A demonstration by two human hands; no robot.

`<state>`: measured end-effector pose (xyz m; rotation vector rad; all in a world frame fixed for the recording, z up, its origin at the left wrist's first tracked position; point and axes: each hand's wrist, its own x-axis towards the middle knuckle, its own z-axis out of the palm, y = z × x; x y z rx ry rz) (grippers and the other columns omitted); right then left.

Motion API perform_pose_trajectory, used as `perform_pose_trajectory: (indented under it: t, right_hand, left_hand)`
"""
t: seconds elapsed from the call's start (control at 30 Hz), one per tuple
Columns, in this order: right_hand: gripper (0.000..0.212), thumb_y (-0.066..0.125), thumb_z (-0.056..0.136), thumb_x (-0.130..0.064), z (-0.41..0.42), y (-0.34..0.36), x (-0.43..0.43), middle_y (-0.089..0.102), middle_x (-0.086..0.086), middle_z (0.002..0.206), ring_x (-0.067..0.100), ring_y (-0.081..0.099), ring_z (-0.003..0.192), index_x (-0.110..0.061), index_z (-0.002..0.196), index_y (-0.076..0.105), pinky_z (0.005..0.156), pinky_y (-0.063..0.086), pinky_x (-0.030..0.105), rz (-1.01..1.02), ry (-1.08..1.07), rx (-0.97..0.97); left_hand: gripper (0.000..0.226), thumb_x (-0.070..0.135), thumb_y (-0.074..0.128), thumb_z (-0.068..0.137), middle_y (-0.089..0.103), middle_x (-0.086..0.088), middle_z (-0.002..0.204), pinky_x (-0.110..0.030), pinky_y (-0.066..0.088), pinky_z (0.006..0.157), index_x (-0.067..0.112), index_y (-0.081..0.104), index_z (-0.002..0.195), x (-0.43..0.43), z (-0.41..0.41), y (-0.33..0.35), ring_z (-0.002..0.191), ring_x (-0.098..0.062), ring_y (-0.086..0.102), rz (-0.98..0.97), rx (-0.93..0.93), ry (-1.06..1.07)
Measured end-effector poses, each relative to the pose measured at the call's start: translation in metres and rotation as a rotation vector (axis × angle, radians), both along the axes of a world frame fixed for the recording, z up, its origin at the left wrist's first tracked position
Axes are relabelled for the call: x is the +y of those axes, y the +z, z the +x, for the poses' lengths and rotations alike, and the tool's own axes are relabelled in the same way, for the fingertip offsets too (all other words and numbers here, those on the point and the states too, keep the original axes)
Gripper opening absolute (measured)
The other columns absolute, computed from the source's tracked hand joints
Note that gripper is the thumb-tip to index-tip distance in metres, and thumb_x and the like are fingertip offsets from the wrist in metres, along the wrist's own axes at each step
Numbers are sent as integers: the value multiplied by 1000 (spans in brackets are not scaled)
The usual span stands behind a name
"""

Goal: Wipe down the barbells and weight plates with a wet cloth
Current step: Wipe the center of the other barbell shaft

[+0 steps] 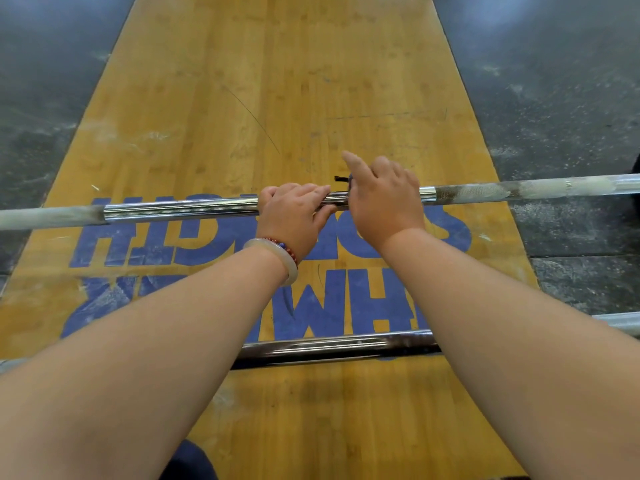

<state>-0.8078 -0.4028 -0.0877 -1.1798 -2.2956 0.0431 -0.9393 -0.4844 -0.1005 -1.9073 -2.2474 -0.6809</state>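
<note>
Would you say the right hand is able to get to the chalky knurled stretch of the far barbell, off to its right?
Probably yes. The right hand sits on the far barbell, and the chalky knurling starts just beyond it, with nothing on the bar between.
</note>
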Motion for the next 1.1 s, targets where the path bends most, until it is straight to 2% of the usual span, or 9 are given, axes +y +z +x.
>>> perform_pose_trajectory:
  t: [0.13, 0.27, 0.47, 0.63, 0.73, 0.83, 0.93, 1.03, 1.1]
  right_hand:
    - [37, 31, 83, -24, 6, -2, -3, 58, 12, 78, 35, 54, 78, -5, 73, 61, 79, 39, 41, -70, -145, 65]
    - [28, 41, 84, -27, -12, -6, -19, 60, 7, 74, 31, 55, 72, -10, 72, 59, 73, 44, 38, 17, 71, 17]
    - [25, 41, 86, -23, 20, -8, 11, 57, 11, 72, 33, 53, 70, -7, 74, 57, 72, 31, 37, -5, -243, 14]
    - [35, 42, 85, -26, -12, -13, -18, 61, 7, 84, 29, 57, 80, -9, 100, 68, 78, 37, 37, 75, 54, 25]
    - [30, 51, 84, -34, -4, -9, -6, 58, 10, 85, 32, 56, 79, -9, 77, 66, 76, 36, 37, 32, -82, 32]
    - [27, 57, 84, -33, 2, -7, 7, 62, 13, 101, 34, 57, 94, -8, 77, 60, 82, 35, 39, -82, -189, 41]
    - [15, 52, 81, -22, -12, -10, -8, 61, 8, 74, 33, 57, 70, -10, 77, 58, 71, 31, 35, -4, -49, 84]
    - [19, 51, 82, -18, -12, -19, -15, 62, 4, 78, 29, 56, 74, -13, 90, 67, 76, 31, 35, 125, 80, 36]
    - [22, 48, 84, -21, 0, -21, -1, 61, 6, 75, 31, 56, 71, -12, 79, 68, 74, 32, 35, 162, 42, 18]
  left_hand:
    - [38, 40, 45, 90, 72, 6, 94, -32, 23, 78, 16, 71, 103, 0, -1, -4, 84, -21, 66, 74, 76, -17]
    - [36, 36, 45, 92, 71, 6, 97, -33, 24, 80, 16, 71, 105, 1, -2, -8, 87, -21, 65, 97, 85, -25]
    - [35, 37, 47, 91, 71, 6, 96, -33, 24, 81, 16, 70, 106, 1, -3, -8, 87, -21, 65, 108, 111, -32]
    - [33, 36, 46, 92, 71, 6, 95, -34, 25, 79, 16, 71, 102, 2, -4, -9, 85, -20, 66, 119, 119, -21]
    - [36, 39, 48, 89, 73, 3, 91, -34, 28, 80, 14, 72, 101, 6, -11, -5, 79, -22, 67, 111, 164, -90]
    - [39, 40, 47, 86, 71, -1, 83, -35, 41, 76, 11, 71, 97, 9, -16, -2, 73, -26, 65, 98, 204, -155]
    - [37, 37, 46, 88, 67, -4, 86, -36, 46, 70, 9, 67, 98, 9, -11, -6, 76, -28, 63, 107, 192, -130]
    - [40, 36, 42, 92, 68, -4, 96, -36, 43, 73, 8, 65, 108, 8, -8, -16, 83, -26, 64, 108, 300, -91]
    - [45, 40, 40, 93, 69, -4, 99, -34, 44, 72, 8, 63, 115, 9, -10, -20, 84, -24, 64, 101, 397, -77]
